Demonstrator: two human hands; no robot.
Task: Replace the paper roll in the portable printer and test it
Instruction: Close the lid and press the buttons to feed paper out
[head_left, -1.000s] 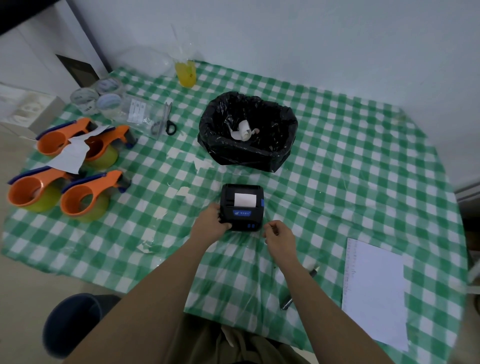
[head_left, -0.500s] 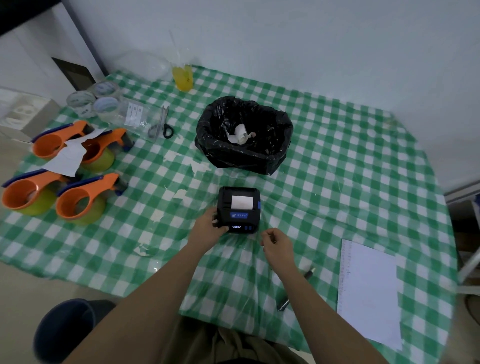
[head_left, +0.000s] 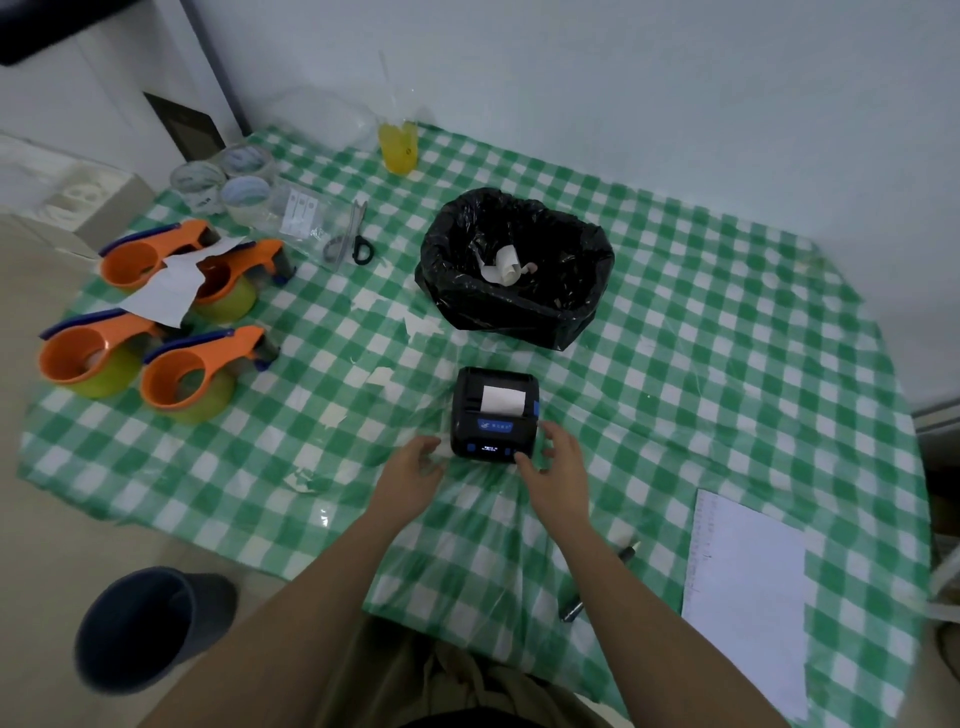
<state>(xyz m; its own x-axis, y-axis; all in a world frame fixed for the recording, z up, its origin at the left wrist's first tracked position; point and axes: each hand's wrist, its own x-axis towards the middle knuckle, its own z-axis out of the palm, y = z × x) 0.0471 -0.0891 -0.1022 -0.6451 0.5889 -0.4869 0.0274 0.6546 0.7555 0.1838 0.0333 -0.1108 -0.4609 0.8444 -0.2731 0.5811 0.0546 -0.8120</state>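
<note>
The black portable printer (head_left: 493, 415) lies on the green checked tablecloth (head_left: 701, 364), its lid down and a strip of white paper (head_left: 503, 400) sticking out of the top slot. A small display glows on its front panel. My left hand (head_left: 415, 467) hovers just left of the printer, fingers apart, holding nothing. My right hand (head_left: 558, 462) is on the printer's front right corner, thumb on the front panel and fingers along the right side. A used paper roll (head_left: 506, 265) lies inside the black bin bag (head_left: 519, 317) behind the printer.
Several orange tape dispensers (head_left: 187, 374) stand at the left, with scissors (head_left: 358, 239), clear tape rolls (head_left: 244, 192) and a yellow cup (head_left: 397, 145) further back. A white sheet (head_left: 748, 597) and a pen (head_left: 597, 582) lie near my right arm. On the floor stands a dark bin (head_left: 140, 629).
My left hand has come off the printer's left side and drawn back a little. My right hand has moved forward onto the printer's front right corner.
</note>
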